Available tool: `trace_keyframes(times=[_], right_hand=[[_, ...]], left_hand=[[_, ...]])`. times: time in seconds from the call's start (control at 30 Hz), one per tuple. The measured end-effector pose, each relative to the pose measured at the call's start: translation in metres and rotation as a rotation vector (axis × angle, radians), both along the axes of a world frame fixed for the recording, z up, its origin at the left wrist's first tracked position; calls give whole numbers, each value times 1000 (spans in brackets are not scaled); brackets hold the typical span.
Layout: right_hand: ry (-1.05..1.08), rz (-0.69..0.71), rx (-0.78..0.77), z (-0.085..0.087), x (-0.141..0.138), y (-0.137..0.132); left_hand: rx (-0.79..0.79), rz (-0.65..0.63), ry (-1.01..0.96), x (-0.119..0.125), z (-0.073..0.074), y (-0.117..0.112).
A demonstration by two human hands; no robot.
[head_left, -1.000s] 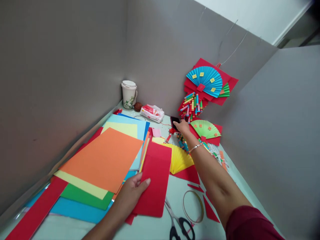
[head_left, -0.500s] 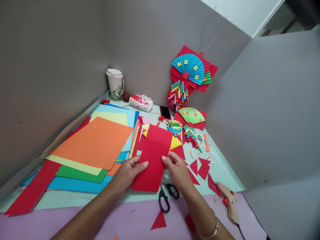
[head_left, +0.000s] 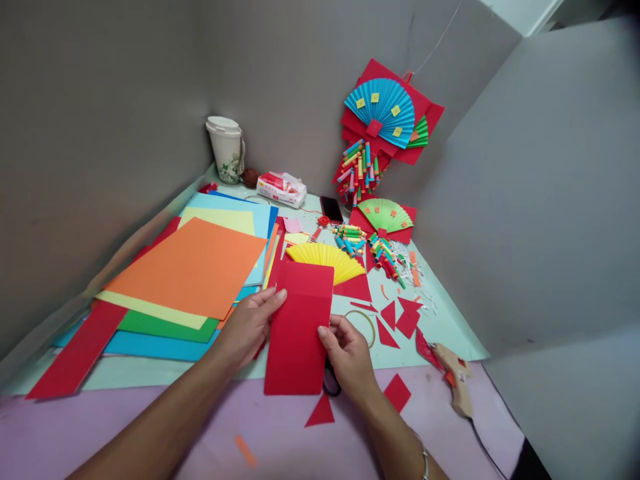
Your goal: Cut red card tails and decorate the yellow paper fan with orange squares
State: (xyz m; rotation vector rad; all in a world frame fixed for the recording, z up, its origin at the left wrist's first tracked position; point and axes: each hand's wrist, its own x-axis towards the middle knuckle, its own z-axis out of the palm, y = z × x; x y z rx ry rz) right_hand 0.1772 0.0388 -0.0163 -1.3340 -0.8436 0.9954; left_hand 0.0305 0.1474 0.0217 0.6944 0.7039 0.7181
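Between my two hands is a red paper rectangle (head_left: 299, 340), with a crease across its upper part. My left hand (head_left: 253, 323) pinches its left edge, thumb on top. At the right edge my right hand (head_left: 347, 350) grips it lower down, thumb also on top. Black-handled scissors (head_left: 331, 381) lie mostly hidden under the paper and my right hand. Just behind the paper is a yellow pleated fan (head_left: 327, 259) on red paper. A red triangular scrap (head_left: 321, 412) lies below the scissors.
Stacked coloured sheets (head_left: 193, 267) cover the left side. A glue gun (head_left: 455, 380) lies at right, near red scraps (head_left: 407, 321) and a tape roll (head_left: 369, 327). Rolled paper tubes (head_left: 350, 237), a green fan (head_left: 385, 215), a phone (head_left: 331, 209) and a lidded cup (head_left: 226, 150) stand farther back.
The red paper has turned more upright and come slightly nearer, baring the yellow fan and covering more of the scissors. Both hands still hold it. The view has shifted a little.
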Motion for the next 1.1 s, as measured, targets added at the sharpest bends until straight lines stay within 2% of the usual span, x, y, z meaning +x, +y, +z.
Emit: trace_keyframes(times=[0.27,0.63,0.93,1.1], right_hand=[[-264,-148,-3,-4,1,-7],[-252,-145,11,-2,3,-7],[-227,-116,-7,-4,3,-5],[-243,-98,-26,-7,3,-4]], left_hand=[[-18,-12,-17,0,-5,-1],[0,-1,1,5,-2,-2],[12,22,-19,4,-6,3],[2,87,-25,3,-1,5]])
